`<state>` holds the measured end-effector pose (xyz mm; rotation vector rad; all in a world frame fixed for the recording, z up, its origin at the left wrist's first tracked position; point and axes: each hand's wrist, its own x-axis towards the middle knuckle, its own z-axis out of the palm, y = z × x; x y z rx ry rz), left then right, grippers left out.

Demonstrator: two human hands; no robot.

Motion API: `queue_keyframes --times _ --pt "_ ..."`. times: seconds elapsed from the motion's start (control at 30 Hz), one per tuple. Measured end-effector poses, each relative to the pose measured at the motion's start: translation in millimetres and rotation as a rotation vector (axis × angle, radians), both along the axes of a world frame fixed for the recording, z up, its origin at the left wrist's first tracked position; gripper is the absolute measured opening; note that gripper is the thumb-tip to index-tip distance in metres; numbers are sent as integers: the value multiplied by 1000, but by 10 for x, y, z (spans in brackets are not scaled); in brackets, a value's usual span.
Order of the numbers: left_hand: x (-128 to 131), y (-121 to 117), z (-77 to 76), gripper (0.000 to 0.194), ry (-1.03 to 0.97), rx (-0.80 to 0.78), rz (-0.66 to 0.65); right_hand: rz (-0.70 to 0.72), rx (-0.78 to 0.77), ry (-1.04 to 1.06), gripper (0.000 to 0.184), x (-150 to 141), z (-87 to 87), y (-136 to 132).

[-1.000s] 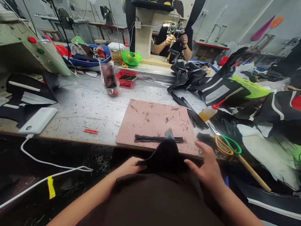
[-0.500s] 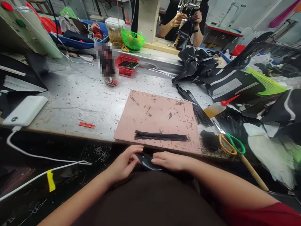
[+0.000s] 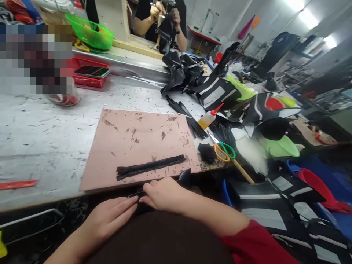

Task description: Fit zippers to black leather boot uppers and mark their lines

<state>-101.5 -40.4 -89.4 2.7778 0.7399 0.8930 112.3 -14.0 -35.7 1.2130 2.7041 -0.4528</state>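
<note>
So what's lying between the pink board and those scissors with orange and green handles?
A small black scrap lies between the pink board and the scissors, as the head view shows.

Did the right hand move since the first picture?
Yes, left. The right hand was by the near right corner of the pink board; now it's beside the left hand, farther along the near edge.

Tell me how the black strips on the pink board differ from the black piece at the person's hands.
The strips lie on the board; the piece is off it, at the left hand and right hand. The strips show full length; the piece is partly hidden by the hands. Both are black.
</note>
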Motion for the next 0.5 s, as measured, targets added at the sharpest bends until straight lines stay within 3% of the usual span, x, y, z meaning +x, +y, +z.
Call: queue_keyframes --times 0.2,0.5 --pt "35 30 -64 41 -32 -29 65 -131 46 23 45 250 -67 114" --pt "165 41 0 42 12 15 99 -258 175 118 38 629 -99 103"
